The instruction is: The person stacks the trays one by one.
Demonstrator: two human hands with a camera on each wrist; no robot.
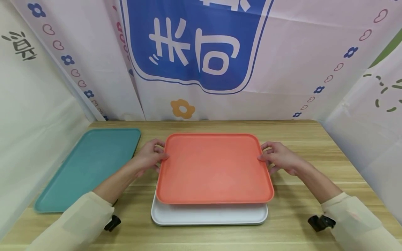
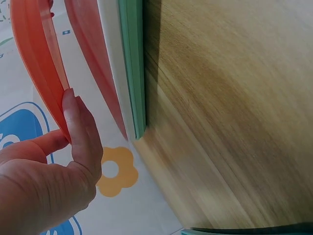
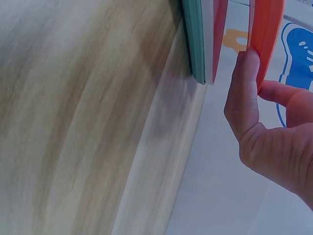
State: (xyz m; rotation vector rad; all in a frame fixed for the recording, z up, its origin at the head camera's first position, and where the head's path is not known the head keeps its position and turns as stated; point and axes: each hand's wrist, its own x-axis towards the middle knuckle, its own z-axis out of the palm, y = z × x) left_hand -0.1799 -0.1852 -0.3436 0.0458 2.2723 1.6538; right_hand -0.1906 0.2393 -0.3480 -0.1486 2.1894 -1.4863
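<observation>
Between both hands an orange-red tray [image 1: 215, 167] is held level above a stack, with a gap beneath it in both wrist views. My left hand [image 1: 150, 155] pinches its left rim, thumb above and fingers below. On the opposite rim my right hand [image 1: 279, 157] grips the same way. Under it lies a white tray [image 1: 210, 214], mostly hidden in the head view. Beneath the white one, green trays [image 2: 133, 73] show in the left wrist view, and their green edges [image 3: 194, 44] appear in the right wrist view too.
A teal tray [image 1: 94, 164] lies on the left of the wooden table [image 1: 301, 202], close to my left forearm. White printed cloth [image 1: 282, 69] hangs behind the table and along both sides. A black strap piece [image 1: 321, 223] sits at my right sleeve.
</observation>
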